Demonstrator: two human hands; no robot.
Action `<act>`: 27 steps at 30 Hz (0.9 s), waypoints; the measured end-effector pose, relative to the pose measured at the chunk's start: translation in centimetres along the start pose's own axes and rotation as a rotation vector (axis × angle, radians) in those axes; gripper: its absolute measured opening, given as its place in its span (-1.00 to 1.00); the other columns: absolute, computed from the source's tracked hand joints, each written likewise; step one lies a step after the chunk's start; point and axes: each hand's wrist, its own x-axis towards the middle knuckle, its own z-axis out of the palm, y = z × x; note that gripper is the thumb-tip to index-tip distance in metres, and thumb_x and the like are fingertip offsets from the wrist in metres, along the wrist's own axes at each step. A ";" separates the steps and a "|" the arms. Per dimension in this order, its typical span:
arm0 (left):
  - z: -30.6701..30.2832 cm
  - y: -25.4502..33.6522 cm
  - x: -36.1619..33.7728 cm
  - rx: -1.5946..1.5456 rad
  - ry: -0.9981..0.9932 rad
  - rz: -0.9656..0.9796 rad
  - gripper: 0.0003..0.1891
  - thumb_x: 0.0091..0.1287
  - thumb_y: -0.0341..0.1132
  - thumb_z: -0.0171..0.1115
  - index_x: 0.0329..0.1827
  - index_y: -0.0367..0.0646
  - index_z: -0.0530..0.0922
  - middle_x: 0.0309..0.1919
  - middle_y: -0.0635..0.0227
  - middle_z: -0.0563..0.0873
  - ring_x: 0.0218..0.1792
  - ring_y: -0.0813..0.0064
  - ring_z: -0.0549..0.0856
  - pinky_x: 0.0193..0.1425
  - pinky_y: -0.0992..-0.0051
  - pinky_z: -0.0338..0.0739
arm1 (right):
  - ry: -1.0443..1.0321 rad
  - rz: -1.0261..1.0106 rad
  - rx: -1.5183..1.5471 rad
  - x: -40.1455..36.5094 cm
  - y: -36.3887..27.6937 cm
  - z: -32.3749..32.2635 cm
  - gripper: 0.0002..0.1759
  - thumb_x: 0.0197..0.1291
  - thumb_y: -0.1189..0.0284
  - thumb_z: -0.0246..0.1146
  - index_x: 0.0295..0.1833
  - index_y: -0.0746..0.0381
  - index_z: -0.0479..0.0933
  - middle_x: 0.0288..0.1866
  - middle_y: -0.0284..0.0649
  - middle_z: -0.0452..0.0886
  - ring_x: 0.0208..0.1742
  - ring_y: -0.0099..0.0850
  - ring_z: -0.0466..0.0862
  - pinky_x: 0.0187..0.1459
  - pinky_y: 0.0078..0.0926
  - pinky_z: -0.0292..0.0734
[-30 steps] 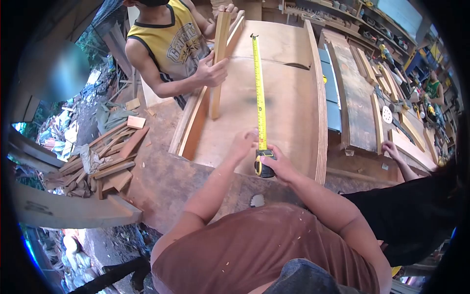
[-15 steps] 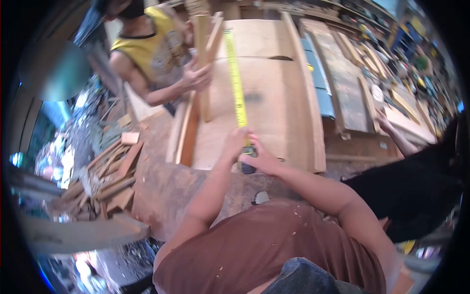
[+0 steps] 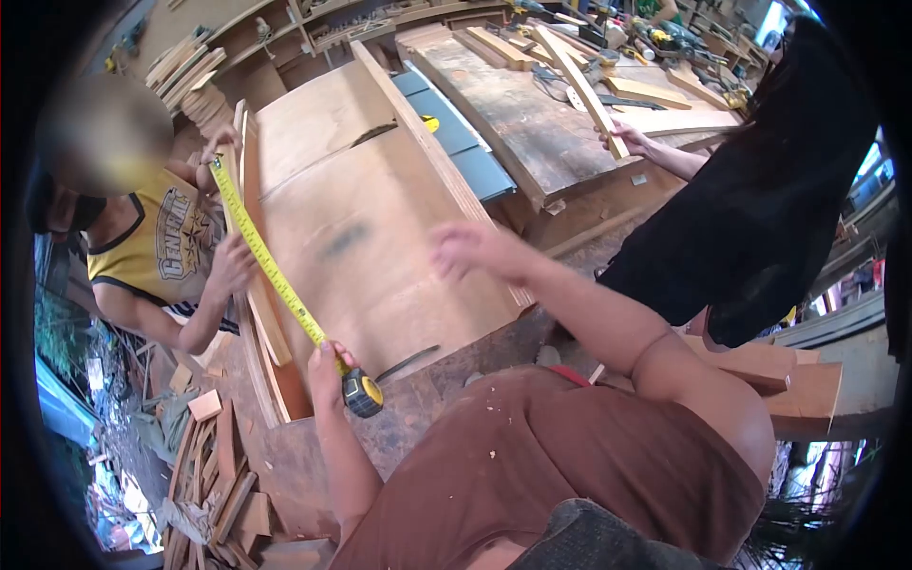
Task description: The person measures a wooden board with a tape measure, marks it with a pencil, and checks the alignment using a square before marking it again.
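Note:
My left hand (image 3: 330,372) is closed on a tape measure, gripping the blade just above its black and yellow case (image 3: 362,392). The pulled-out yellow blade (image 3: 261,252) runs up and left to the hands of a person in a yellow tank top. My right hand (image 3: 475,252), a little blurred, hovers over the wooden panel (image 3: 380,214) with loosely bent fingers and nothing visible in it. Long wooden side boards edge the panel. Beside the left one (image 3: 266,313), the co-worker's lower hand (image 3: 233,264) meets the blade.
Another person in black (image 3: 750,199) stands at the right, holding a wooden strip (image 3: 579,90). Behind, a worktable (image 3: 503,114) carries wood pieces and tools. Blue-grey panels (image 3: 456,138) lie beyond the right side board. Wood scraps (image 3: 214,465) are piled at lower left.
My right hand has left the tape measure and moved away to the right. The tape now slants up-left to the co-worker's hands. My view has turned right.

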 end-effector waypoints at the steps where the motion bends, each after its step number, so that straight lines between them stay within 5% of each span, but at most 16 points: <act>1: -0.4 0.3 -0.2 0.036 0.012 0.013 -0.64 0.65 -0.07 -0.11 -0.23 -0.15 0.43 -0.53 0.34 0.56 -0.48 0.43 0.62 -0.27 0.41 0.61 | 0.131 -0.043 0.048 0.2 -0.7 -1.8 -0.53 0.42 0.38 0.23 0.35 0.34 0.43 -0.03 -0.18 0.67 -0.16 -0.47 0.70 -0.14 -0.50 0.66; 5: -1.1 0.2 -0.8 0.065 0.024 0.023 -0.64 0.65 -0.07 -0.10 -0.24 -0.14 0.44 -0.55 0.36 0.56 -0.51 0.47 0.60 -0.32 0.45 0.59 | 0.486 -0.193 0.106 1.8 -1.9 -9.5 -0.68 0.48 0.35 0.18 0.20 0.31 0.51 -0.18 -0.27 0.65 -0.27 -0.56 0.65 -0.29 -0.63 0.58; 11: -0.5 -0.6 -2.2 0.118 0.093 -0.053 -0.63 0.65 -0.08 -0.07 -0.26 -0.14 0.45 -0.57 0.38 0.55 -0.54 0.52 0.58 -0.38 0.49 0.54 | 0.657 -0.208 -0.261 8.0 -0.5 -19.3 -0.68 0.46 0.33 0.18 0.16 0.31 0.55 -0.18 -0.27 0.68 -0.27 -0.55 0.66 -0.28 -0.64 0.56; 18: 2.2 -1.2 -3.5 0.266 0.314 -0.186 -0.71 0.64 -0.19 -0.09 -0.23 -0.17 0.45 -0.58 0.36 0.52 -0.54 0.49 0.56 -0.39 0.45 0.51 | 0.828 -0.143 -0.311 18.8 -0.7 -34.7 -0.71 0.38 0.28 0.22 -0.03 0.30 0.65 -0.26 -0.23 0.74 -0.30 -0.54 0.68 -0.30 -0.50 0.58; 22: 3.8 -1.5 -4.5 0.222 0.429 -0.191 -0.70 0.63 -0.19 -0.07 -0.25 -0.16 0.46 -0.60 0.36 0.51 -0.56 0.49 0.56 -0.42 0.49 0.50 | 1.129 -0.209 -0.987 25.4 -0.1 -50.6 -0.62 0.27 0.21 0.17 -0.19 0.31 0.72 -0.24 0.04 0.76 -0.16 -0.13 0.77 -0.05 -0.15 0.60; 27: 5.1 -1.7 -5.9 0.248 0.520 -0.283 -0.68 0.64 -0.15 -0.06 -0.28 -0.15 0.45 -0.62 0.36 0.52 -0.58 0.49 0.55 -0.42 0.50 0.49 | 1.182 0.055 -1.148 27.8 2.2 -64.7 -0.63 0.24 0.21 0.17 -0.06 0.19 0.75 -0.08 0.03 0.76 0.04 -0.06 0.74 0.14 -0.17 0.57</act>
